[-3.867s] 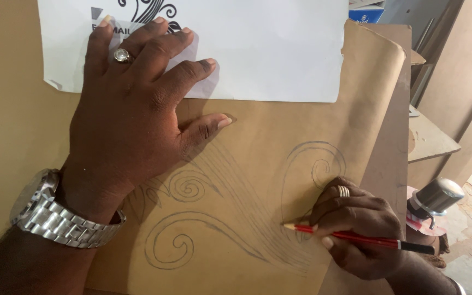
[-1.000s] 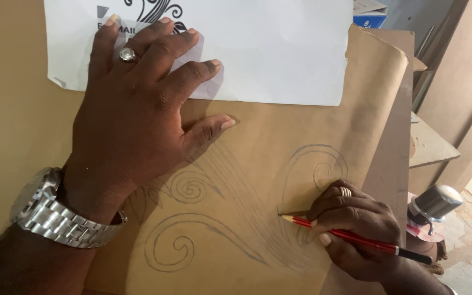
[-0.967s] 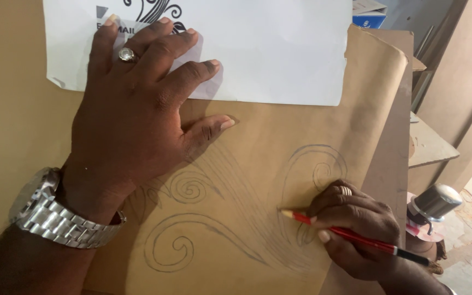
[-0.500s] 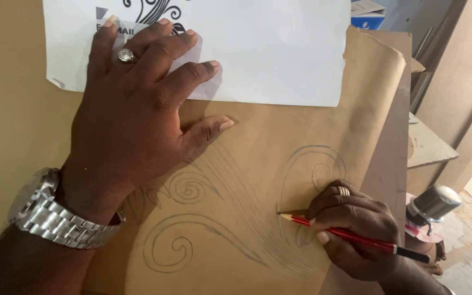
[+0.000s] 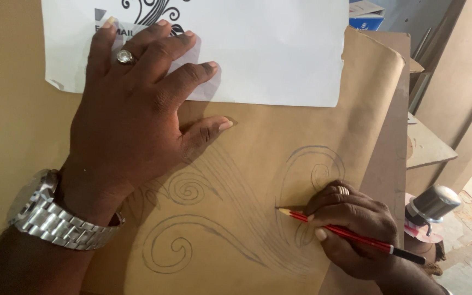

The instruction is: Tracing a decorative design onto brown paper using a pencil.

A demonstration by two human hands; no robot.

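Our right hand (image 5: 356,229) is closed around a red wooden pencil with a black end (image 5: 350,234), fingers pinched near the sharpened tip, and the point touches the large sheet of brown kraft paper (image 5: 258,164) on a line of the pencilled scroll drawing (image 5: 230,218). Our left hand (image 5: 137,109) lies flat and spread, clamped on nothing; its fingertips rest on the lower edge of a white printed sheet with a black swirl pattern (image 5: 269,49) and its palm presses the brown paper, well to the left of and above the pencil grip.

By our judgement the drawing is well along: two spirals sit left of the pencil tip, a fan of long sweeping strokes runs between them and the grip, and a looped scroll curls just above our right knuckles. The lines look light and sketchy, so firming up seems to remain, and much of the brown paper above and to the far left is bare.

A silver metal wristwatch (image 5: 50,216) sits on our left wrist, a ring (image 5: 124,56) on that hand. To the right of the grip, past the edge of the brown board (image 5: 389,142) under the paper, stands a machine with a grey rounded knob (image 5: 432,205). Nothing lies across the lines near the pencil; only our own right hand covers part of the lower scroll.
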